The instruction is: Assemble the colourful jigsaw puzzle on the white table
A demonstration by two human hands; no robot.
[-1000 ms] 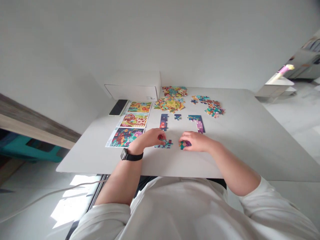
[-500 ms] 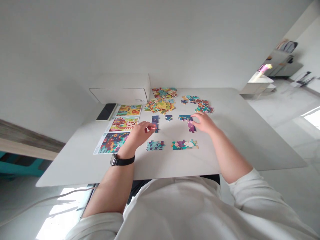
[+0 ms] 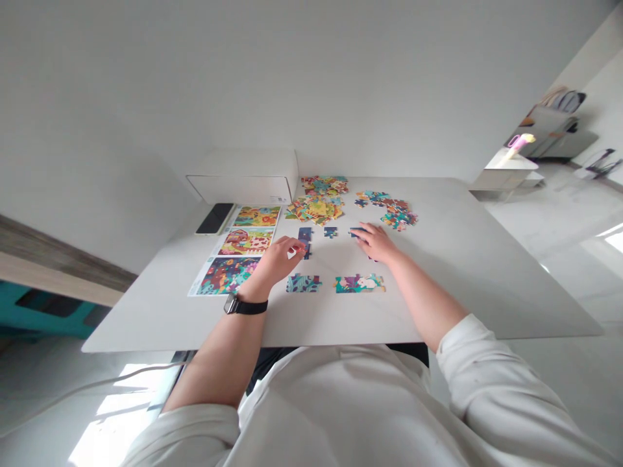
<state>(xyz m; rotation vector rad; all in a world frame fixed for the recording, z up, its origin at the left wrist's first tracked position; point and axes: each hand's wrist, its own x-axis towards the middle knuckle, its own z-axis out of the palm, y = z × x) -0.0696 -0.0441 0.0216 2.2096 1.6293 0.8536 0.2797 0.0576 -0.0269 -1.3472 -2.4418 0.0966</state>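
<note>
My left hand is curled in a pinch at the lower left edge of a dark blue jigsaw strip. Its fingertips overlap the strip, and whatever lies between them is too small to make out. My right hand lies with fingers stretched over a joined corner of jigsaw pieces, covering most of it. Between the hands sits a single dark blue jigsaw piece. Nearer to me are a teal leafy jigsaw section and a joined section with a white animal.
Behind lie a yellow heap of jigsaw pieces, a mixed heap and a curved row of loose pieces. At left are a picture sheet, a phone and a white box by the wall.
My right hand has moved left and spread over the corner section, hiding its purple part. My left hand stays at the dark strip. The view has shifted slightly.
</note>
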